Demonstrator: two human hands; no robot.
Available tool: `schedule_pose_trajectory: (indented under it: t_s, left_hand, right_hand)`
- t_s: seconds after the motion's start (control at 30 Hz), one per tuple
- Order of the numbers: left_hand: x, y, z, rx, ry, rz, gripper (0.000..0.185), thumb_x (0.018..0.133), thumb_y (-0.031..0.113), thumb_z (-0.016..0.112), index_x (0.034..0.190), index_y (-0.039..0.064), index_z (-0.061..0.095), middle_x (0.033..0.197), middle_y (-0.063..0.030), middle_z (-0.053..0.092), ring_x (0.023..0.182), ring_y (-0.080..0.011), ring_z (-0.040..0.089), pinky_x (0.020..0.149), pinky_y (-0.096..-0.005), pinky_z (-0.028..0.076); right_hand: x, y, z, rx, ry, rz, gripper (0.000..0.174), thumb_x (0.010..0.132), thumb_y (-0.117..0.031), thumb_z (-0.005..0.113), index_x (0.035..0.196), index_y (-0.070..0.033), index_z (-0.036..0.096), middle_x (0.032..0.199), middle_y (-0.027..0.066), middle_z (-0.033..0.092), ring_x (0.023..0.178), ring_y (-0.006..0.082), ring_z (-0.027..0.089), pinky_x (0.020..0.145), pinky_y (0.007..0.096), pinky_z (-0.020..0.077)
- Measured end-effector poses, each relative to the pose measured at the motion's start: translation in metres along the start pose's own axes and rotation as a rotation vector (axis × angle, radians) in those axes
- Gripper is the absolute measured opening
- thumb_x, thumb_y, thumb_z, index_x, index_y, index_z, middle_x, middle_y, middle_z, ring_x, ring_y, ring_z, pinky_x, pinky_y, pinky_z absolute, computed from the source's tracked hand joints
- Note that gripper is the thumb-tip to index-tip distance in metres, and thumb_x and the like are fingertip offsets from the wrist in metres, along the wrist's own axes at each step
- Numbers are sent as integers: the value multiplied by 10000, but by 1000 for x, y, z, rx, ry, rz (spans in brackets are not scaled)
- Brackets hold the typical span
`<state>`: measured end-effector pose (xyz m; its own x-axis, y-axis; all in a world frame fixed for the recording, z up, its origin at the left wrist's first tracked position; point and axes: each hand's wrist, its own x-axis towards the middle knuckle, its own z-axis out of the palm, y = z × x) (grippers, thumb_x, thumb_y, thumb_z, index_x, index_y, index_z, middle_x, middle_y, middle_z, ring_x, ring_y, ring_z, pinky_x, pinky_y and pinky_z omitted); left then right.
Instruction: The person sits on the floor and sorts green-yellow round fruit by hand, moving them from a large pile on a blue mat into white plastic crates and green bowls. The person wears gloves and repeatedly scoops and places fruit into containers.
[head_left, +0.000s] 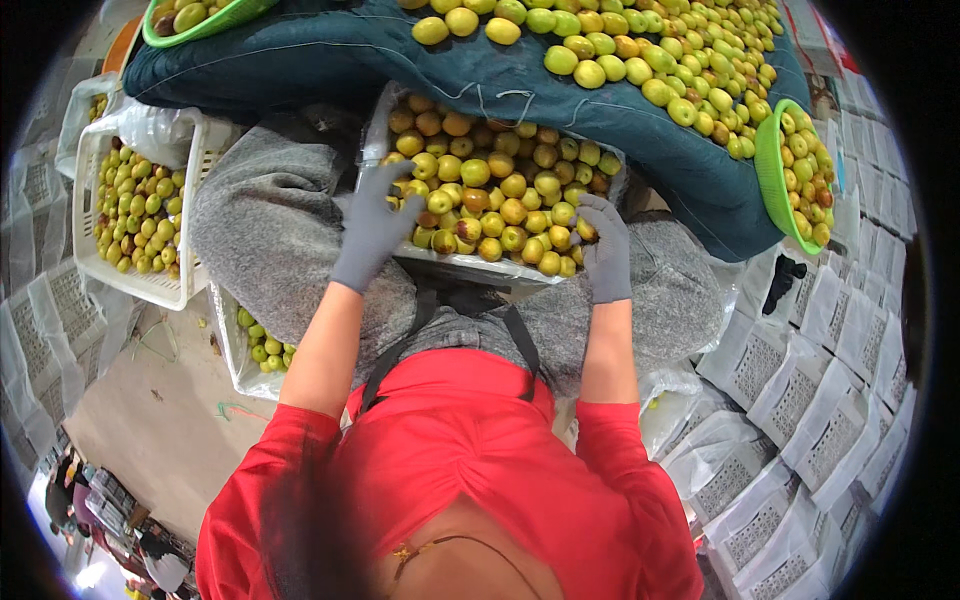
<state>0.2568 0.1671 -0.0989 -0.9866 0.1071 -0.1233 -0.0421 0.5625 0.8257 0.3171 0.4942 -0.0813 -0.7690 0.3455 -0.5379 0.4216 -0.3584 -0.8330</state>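
Observation:
A plastic-lined crate (373, 142) full of yellow-green and brownish jujube-like fruits (474, 172) stands between the person's knees. My left hand (381, 221), in a grey knitted glove, lies over the crate's left side, fingers spread at the fruits. At the crate's right side is my right hand (602, 240), gloved alike, its fingers curled by the fruits at the edge; whether it grips one is unclear. Beyond the crate, more such fruits (589, 73) lie spread on a dark blue-green padded cloth (495, 86).
Green baskets of fruit stand at the upper left (217, 26) and right (772, 169). A white crate (187, 217) of fruit is at left, with a lined crate (238, 360) below it. Lined crates (757, 360) crowd the right. People (64, 495) are far off at lower left.

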Motion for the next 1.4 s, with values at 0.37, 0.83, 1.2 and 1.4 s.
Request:
schedule_pose_trajectory:
  t_s: [0.37, 0.83, 1.2, 1.4]
  left_hand:
    - [-11, 29, 43, 491, -183, 286, 405, 804, 199, 766, 1188, 137, 651, 1154, -119, 629, 962, -314, 653, 798, -432, 554]
    - [9, -42, -214, 191, 812, 292, 319, 885, 96, 769, 1177, -12, 702, 1105, -135, 746, 967, -219, 718, 861, -314, 582]
    - [-10, 92, 158, 426, -344, 443, 349, 824, 203, 703, 1137, 88, 597, 978, -118, 660, 918, -306, 665, 727, -429, 539]
    - [10, 98, 209, 657, -534, 333, 371, 800, 291, 728, 1076, 110, 559, 963, -145, 657, 880, -329, 690, 660, -460, 539]
  right_hand:
    - [23, 20, -73, -970, 206, -338, 517, 701, -85, 784, 1198, -22, 654, 1184, 168, 679, 1113, 287, 651, 967, 380, 508]
    - [18, 36, -52, -990, 166, -317, 507, 688, -87, 812, 1166, -65, 645, 1169, 142, 671, 1069, 297, 651, 945, 396, 514]
    - [-35, -12, -7, -657, 44, -505, 525, 692, -113, 854, 1173, -46, 654, 1118, 104, 633, 1068, 240, 616, 951, 354, 489]
    - [-51, -35, -16, -728, 57, -629, 513, 698, -78, 856, 1163, -36, 644, 1134, 97, 626, 1051, 226, 618, 943, 348, 496]
